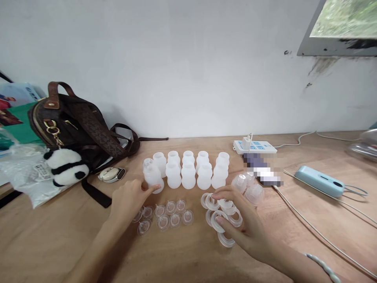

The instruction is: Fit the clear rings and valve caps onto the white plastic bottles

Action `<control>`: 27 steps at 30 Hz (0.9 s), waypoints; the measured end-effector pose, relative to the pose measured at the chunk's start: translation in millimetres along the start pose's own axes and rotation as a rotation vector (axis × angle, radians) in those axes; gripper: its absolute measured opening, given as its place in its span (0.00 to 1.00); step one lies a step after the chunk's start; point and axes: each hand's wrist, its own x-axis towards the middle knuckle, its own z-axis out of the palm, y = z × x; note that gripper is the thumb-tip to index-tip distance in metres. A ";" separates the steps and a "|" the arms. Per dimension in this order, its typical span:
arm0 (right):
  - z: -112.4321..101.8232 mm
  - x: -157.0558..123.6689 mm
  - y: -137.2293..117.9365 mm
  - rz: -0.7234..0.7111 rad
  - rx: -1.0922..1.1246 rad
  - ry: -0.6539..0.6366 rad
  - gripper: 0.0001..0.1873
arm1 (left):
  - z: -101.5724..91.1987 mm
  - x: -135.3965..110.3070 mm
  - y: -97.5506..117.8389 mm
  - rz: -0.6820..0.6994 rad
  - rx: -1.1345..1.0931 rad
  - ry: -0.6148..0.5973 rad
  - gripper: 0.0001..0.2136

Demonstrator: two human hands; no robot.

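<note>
the left hand (129,201) is pinching the base of a small milky-white plastic bottle (152,175), which is standing upright at the front left corner of two rows of matching bottles (188,169). the right hand (246,230) is gripping a translucent plastic ring (213,218) in thumb and fingers, over a loose pile of rings (224,240) on the light wooden table (44,236). clear silicone nipples (171,214) are lying between the hands.

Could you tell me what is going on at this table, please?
At a wooden table, the person's left hand holds a small white bottle at the left end of two rows of bottles. The right hand holds a clear ring over a pile of rings. Small clear teats lie between them.
</note>
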 end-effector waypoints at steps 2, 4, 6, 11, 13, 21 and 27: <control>1.2 2.2 0.4 -0.049 -0.059 0.014 0.12 | -0.8 -1.9 5.4 -0.040 0.110 0.018 0.20; 2.6 4.1 1.4 -0.096 -0.124 0.035 0.08 | 0.0 -2.5 9.5 -0.010 0.150 0.006 0.19; 3.6 5.7 3.2 -0.134 -0.198 0.056 0.07 | 0.9 -2.0 11.1 0.043 0.146 -0.037 0.17; 1.6 8.4 12.7 -0.135 -0.508 0.077 0.08 | -4.6 1.4 2.9 0.144 0.072 -0.119 0.18; -0.7 9.1 17.1 -0.108 -0.662 0.078 0.07 | -11.2 2.0 -4.7 0.151 0.055 -0.148 0.19; -3.6 8.5 24.7 -0.034 -0.855 -0.053 0.04 | -41.5 -3.8 -40.9 0.062 0.004 -0.369 0.18; -3.2 8.3 24.8 0.000 -0.823 -0.091 0.06 | -34.8 -12.0 -45.6 0.083 0.042 -0.379 0.06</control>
